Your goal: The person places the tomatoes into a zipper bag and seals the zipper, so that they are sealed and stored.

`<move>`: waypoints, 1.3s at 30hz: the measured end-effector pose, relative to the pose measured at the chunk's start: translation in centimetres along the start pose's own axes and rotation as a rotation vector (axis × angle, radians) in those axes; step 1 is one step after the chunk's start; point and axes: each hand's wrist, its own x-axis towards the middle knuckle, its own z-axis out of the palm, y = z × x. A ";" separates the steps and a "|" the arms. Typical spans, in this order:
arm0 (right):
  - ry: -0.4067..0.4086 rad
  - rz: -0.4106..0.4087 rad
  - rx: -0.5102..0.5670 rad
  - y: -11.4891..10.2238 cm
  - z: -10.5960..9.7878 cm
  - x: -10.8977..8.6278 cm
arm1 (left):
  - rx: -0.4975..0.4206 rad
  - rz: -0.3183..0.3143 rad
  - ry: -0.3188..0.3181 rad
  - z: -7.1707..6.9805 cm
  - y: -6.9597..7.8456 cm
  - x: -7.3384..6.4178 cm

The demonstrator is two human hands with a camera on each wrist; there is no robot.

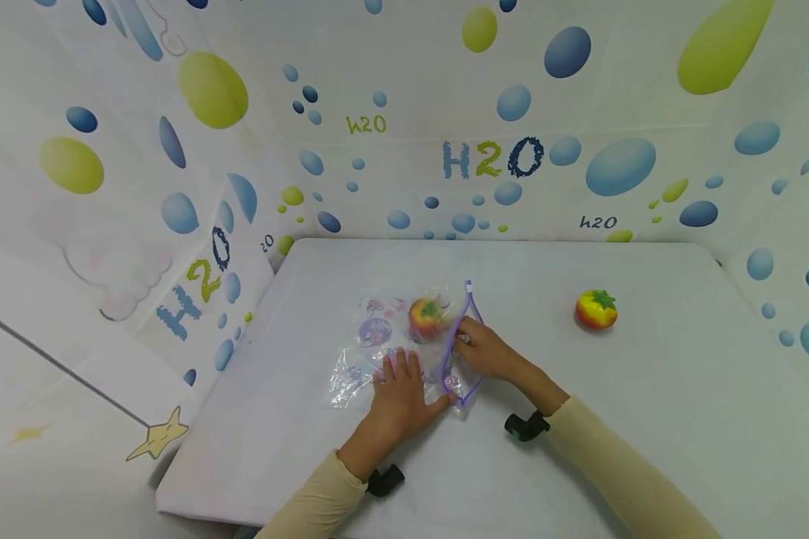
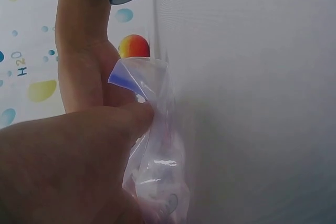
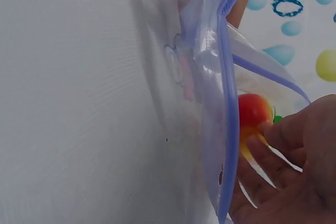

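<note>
A clear zip bag (image 1: 375, 367) with purple prints lies on the table, its purple zip edge (image 1: 448, 348) spread apart on the right. Inside the bag is a red-and-yellow toy tomato (image 1: 423, 320) with a green leaf top. My left hand (image 1: 399, 400) rests on the bag with fingers extended, its thumb touching the bag near the mouth. At that mouth, my right hand (image 1: 482, 348) reaches in with loosely bent fingers. The head view shows a gap between these fingers and the bagged tomato (image 3: 254, 113). Neither hand appears to grip anything.
Another red-and-yellow toy tomato (image 1: 596, 310) sits on the white table (image 1: 647, 419), to the right of the bag. A wall cloth (image 1: 404, 180) with blue and green dots stands behind the table. Black cameras (image 1: 526, 427) are worn on both wrists.
</note>
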 end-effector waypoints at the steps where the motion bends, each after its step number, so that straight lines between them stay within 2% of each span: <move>1: -0.006 -0.003 -0.005 0.1 0.0 0.0 | -0.001 0.001 0.002 0.0 0.0 0.0; 11: -0.093 -0.018 -0.055 0.4 -0.1 0.0 | -0.017 0.005 0.000 0.1 0.2 0.1; 16: -0.087 -0.053 -0.104 0.5 -0.4 -0.1 | -0.020 0.006 0.006 0.1 0.3 0.1; 22: -0.070 -0.054 -0.082 0.1 -1.6 -0.7 | -0.019 0.002 0.012 0.0 0.1 0.0; 25: -0.071 -0.031 -0.074 0.2 -2.4 -1.0 | -0.022 -0.002 0.012 -0.1 0.1 0.0; 31: -0.046 0.000 -0.124 1.2 -4.8 -1.8 | -0.015 -0.014 -0.003 -0.1 0.2 -0.1; 35: -0.006 0.024 -0.172 1.6 -7.2 -2.5 | -0.018 -0.015 0.004 -0.1 0.2 0.0; 39: 0.021 0.087 -0.197 2.0 -10.1 -3.4 | -0.018 -0.013 0.004 0.0 0.2 0.0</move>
